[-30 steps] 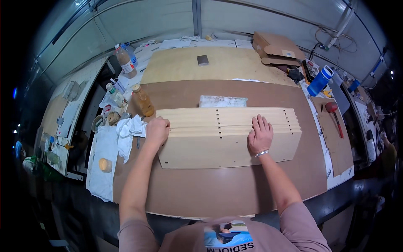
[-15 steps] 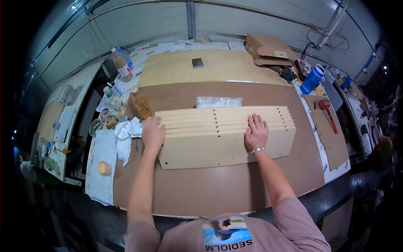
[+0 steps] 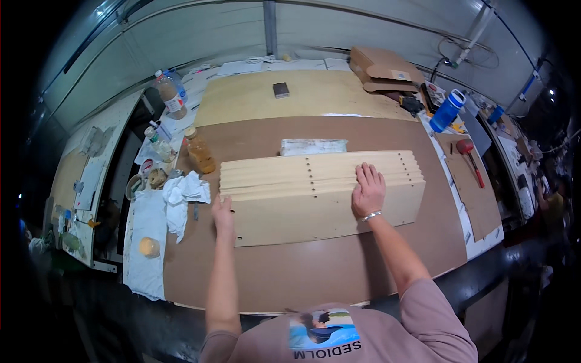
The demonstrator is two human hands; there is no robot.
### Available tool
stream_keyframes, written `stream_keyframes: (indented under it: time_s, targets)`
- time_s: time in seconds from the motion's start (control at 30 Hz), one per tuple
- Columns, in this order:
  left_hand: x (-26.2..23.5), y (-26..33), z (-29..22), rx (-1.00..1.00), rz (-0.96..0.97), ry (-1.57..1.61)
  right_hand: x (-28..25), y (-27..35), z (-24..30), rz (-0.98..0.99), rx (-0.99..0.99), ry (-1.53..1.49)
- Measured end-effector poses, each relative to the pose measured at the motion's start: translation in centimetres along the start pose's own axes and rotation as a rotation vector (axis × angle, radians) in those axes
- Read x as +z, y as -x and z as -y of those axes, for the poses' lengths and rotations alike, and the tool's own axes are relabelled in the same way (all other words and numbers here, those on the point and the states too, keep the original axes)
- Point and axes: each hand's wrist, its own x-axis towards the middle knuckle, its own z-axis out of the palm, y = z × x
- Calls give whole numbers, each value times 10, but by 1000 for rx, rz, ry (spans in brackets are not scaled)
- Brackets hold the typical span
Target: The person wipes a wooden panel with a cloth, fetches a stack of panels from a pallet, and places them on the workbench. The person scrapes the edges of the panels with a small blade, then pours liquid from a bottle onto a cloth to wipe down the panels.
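Two hands on the boards in the head view: the left hand (image 3: 223, 216) sits at the left end of the stack of pale boards (image 3: 278, 218), and whether it pinches that edge or merely touches it, I cannot tell! The right hand (image 3: 368, 189) lies flat towards the right, fingers extended across the stepped edges, pinching nothing. The stack rests on the brown sheet (image 3: 290, 275) covering the middle of the desk (image 3: 486, 245), with a whitish block (image 3: 313, 147) just behind it.

So, the danger: those edges are staggered, and a push that bears harder on one board than the next could send the layers sliding out of line. Pressure at the left end alone could swing the whole lot askew. And watch the back left! A bottle of amber liquid (image 3: 200, 155) stands near that corner; a board slipping that way, or a careless wrist, could tip it and wet the wood. The white cloth (image 3: 183, 189) lies near the left hand too, its loose folds liable to snag under a shifting board.
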Motion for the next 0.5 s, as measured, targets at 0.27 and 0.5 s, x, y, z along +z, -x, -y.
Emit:
stream_keyframes:
  time_s: [0.27, 0.5]
  targets:
    - [2, 10, 3, 93, -23, 18, -1, 1, 4, 34, -8, 11]
    - [-90, -35, 25, 125, -309, -605, -2, 1, 3, 35, -2, 16]
